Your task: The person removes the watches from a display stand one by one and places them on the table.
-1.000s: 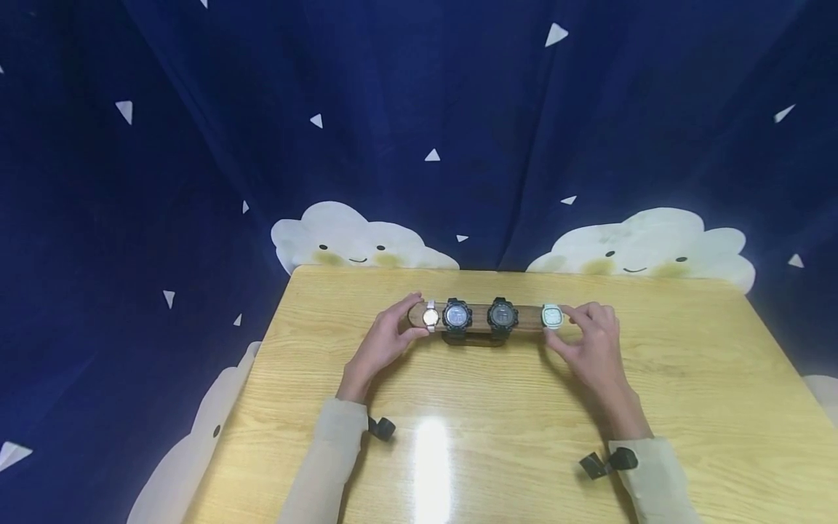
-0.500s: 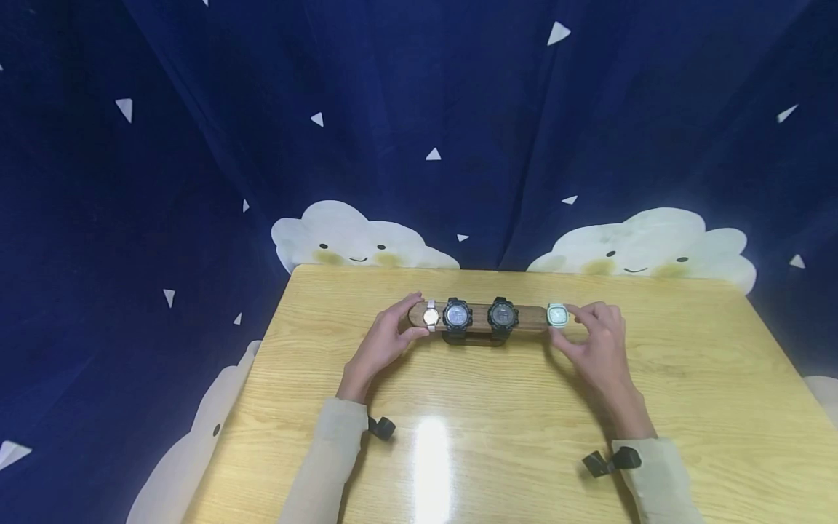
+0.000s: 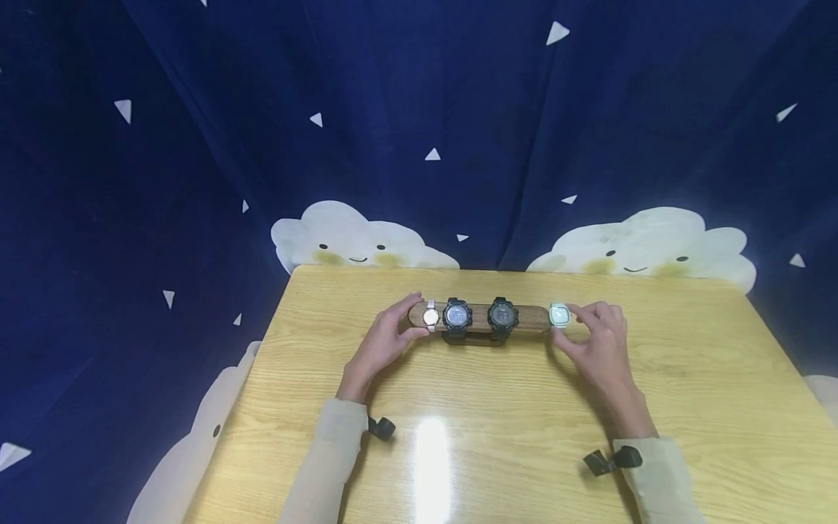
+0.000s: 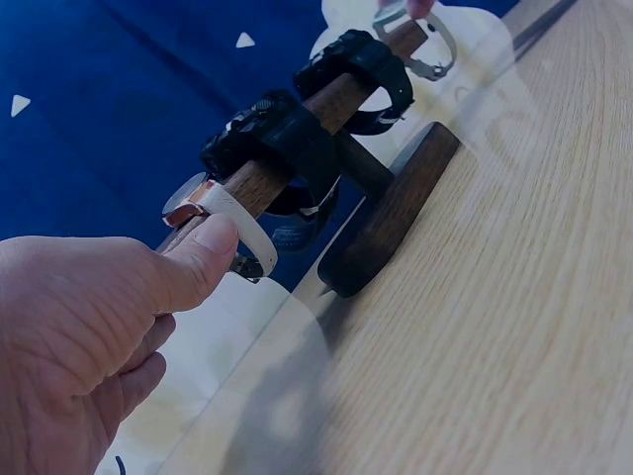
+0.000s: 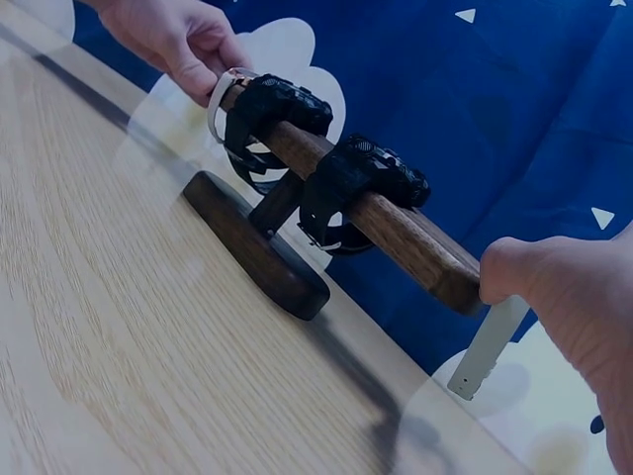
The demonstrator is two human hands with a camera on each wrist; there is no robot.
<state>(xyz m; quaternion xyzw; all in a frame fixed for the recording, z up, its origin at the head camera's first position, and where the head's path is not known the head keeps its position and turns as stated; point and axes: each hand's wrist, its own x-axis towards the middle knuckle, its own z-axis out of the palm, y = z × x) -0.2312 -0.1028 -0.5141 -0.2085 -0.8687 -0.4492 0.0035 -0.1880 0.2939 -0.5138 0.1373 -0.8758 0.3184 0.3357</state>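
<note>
A wooden watch stand (image 3: 529, 318) has a bar raised over a dark base (image 5: 259, 259). My left hand (image 3: 382, 343) grips the bar's left end, thumb close to a white-strapped watch with a rose-gold case (image 3: 430, 317). Two chunky black digital watches (image 3: 457, 315) (image 3: 503, 315) sit around the middle of the bar. At the bar's right end my right hand (image 3: 599, 346) pinches a mint-green watch (image 3: 559, 315) between thumb and fingers. Its pale strap (image 5: 490, 346) hangs below my thumb in the right wrist view; most of its case is hidden there.
The light wood table (image 3: 497, 422) carries the stand near its back edge. Behind it hangs a dark blue curtain (image 3: 393, 145) with white triangles and smiling clouds. A small black wrist-worn device (image 3: 613, 461) shows at the right sleeve, another (image 3: 382, 428) at the left.
My right hand and the mint-green watch have shifted slightly right along the bar to its end, baring more wood beside the black watch. My left hand and the stand have stayed put.
</note>
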